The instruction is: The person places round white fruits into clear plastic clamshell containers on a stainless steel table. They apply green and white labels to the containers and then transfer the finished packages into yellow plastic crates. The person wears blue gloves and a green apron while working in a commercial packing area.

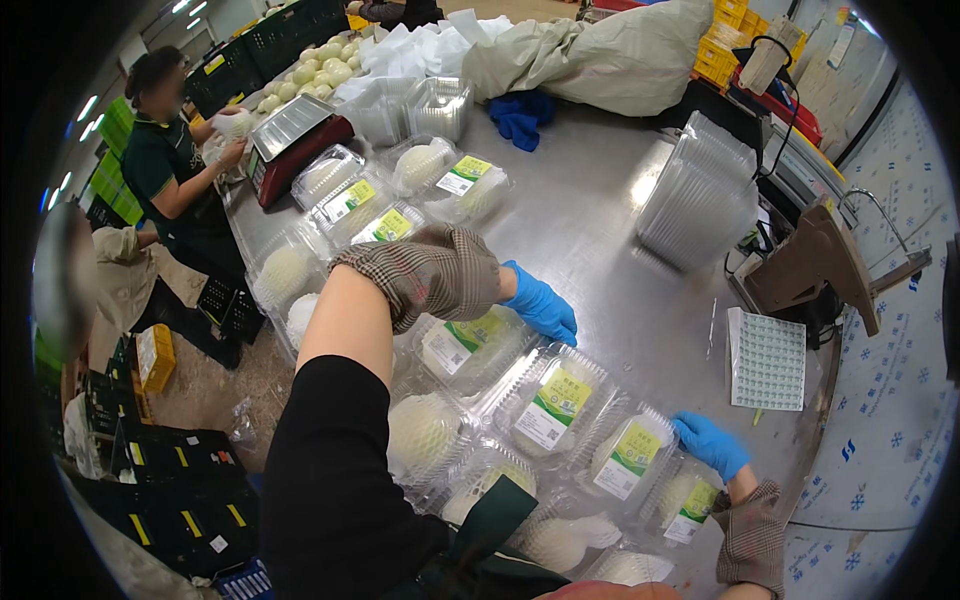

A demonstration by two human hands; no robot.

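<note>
My left hand (541,304), in a blue glove, lies with fingers stretched out at the far edge of a clear plastic clamshell box (556,402) with a green and white label. My right hand (711,444), also blue-gloved, reaches in from the right. Its extended fingers touch the far corner of a neighbouring labelled clamshell box (628,457). Pale round produce in white foam netting shows inside several boxes. Another labelled box (686,509) sits below my right hand. Nearer to me stands a box with netted produce (425,432) and no label in sight. Both thumbs are hidden.
Stacked empty clamshells (697,195) stand on the metal table (590,215), near a label sheet (766,360) and a brown machine (815,265). Farther left are a scale (299,135), loose pale produce (322,70) and a co-worker (170,150). A blue cloth (521,118) lies at the back.
</note>
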